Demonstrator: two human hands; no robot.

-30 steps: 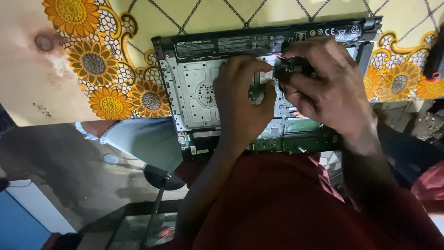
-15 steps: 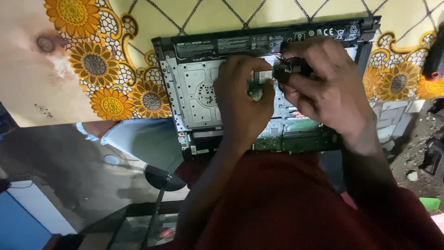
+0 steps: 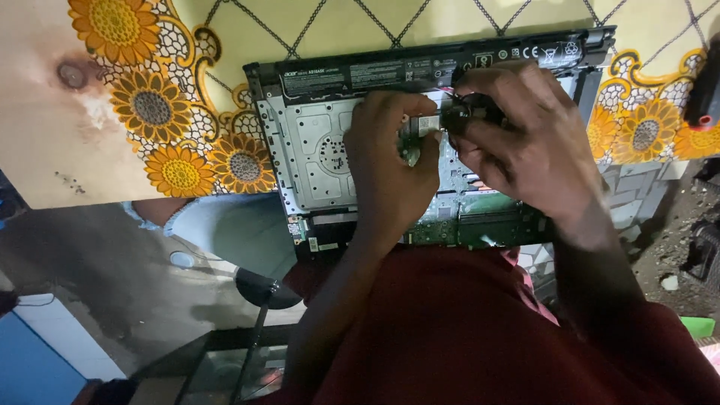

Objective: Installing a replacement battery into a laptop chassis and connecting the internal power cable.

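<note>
At the far left, the bench (image 3: 45, 150) is seen covered by a cloth printed with sunflowers (image 3: 154, 109), a scorched-looking round mark showing on the bare part near the edge. Below the bench edge a dim floor and a black stool (image 3: 262, 289) can be made out.

Towards the middle, an opened laptop base (image 3: 315, 150) is laid bottom-up on the cloth, its cover removed so that the silver inner plate and the green circuit board (image 3: 487, 221) along the near edge are exposed. It appears to be set square to the person and close to the bench edge, probably so that both forearms can reach over it without strain.

The left hand (image 3: 386, 169) is laid palm-down on the silver plate, its fingers curled and pressed together over a small pale part (image 3: 412, 142) beside the middle of the board. It seems to be placed there to steady the base and that part while the other hand works.

Just to its right, touching it at the fingertips, the right hand (image 3: 525, 150) is held with its fingers bunched and pinching a small black component (image 3: 469, 112), from which thin wires appear to run. What exactly is gripped is largely hidden by the fingers.

At the far right, a dark object with a red end (image 3: 705, 94) is lying on the cloth, well apart from the hands.
</note>
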